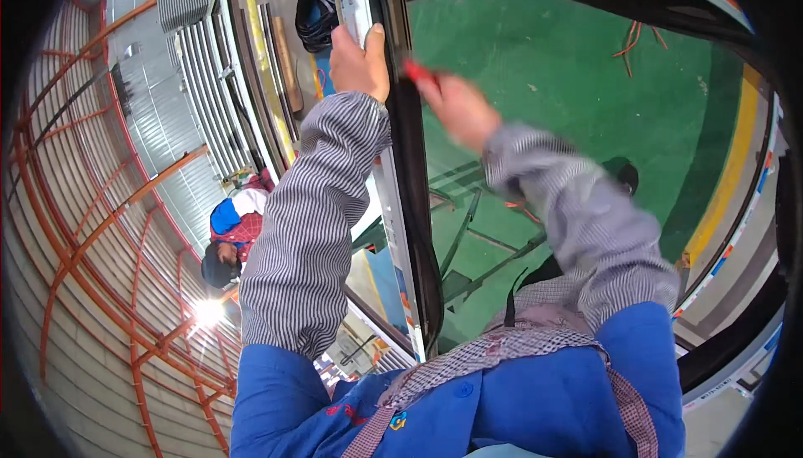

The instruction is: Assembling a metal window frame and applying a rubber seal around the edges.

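While the left hand (360, 69) is straddling the white frame bar (389, 207), with the thumb lying on one side and the other fingers partly hidden, it seems to be clamping the bar, and this is giving the work a steady support. In the head view, the long bar is running from near the top edge down toward the worker's apron (502, 349), and a dark strip (408, 148) is following beside it. The right hand (460, 111) is closing firmly around a red tool (418, 71), whose end is pointing toward the strip, just beside the left thumb. Both hand and tool are appearing blurred, so I cannot tell whether the tip is touching anything.

To do this step well, in my judgement, the worker should be holding the bar firmly and guiding the tool evenly along the strip, not across it. The left thumb is lying rather near to the tool, so placing it farther aside would be safer. Over the green floor (544, 65), the right elbow is having free room.
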`<state>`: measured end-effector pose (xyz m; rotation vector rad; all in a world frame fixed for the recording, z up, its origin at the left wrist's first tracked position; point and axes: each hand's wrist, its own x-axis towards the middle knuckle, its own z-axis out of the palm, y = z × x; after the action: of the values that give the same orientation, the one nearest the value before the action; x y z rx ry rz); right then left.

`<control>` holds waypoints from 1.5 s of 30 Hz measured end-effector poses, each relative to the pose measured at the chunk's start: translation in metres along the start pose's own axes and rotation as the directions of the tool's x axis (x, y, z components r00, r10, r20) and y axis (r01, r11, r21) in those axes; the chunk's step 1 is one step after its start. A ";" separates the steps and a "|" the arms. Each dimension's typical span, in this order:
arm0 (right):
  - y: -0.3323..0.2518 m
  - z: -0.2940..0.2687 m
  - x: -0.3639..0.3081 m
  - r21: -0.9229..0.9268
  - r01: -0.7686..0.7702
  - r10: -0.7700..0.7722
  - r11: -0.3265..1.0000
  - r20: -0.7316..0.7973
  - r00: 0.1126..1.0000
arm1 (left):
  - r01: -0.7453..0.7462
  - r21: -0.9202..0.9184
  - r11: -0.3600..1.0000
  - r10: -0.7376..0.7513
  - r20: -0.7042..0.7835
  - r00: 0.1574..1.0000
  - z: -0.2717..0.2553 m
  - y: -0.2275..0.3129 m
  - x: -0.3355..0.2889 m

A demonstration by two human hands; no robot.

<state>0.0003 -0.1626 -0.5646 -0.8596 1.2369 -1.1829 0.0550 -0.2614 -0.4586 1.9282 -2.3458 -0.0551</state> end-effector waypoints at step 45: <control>0.012 0.068 -0.105 0.212 0.001 0.022 0.977 -0.107 0.994 | 0.079 -0.189 0.979 -0.047 0.169 0.984 -0.026 -0.157 -0.306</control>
<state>0.0764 -0.0656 -0.5394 -0.6365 1.1759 -1.3412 0.2690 0.0092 -0.4654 1.9689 -2.2748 -0.4483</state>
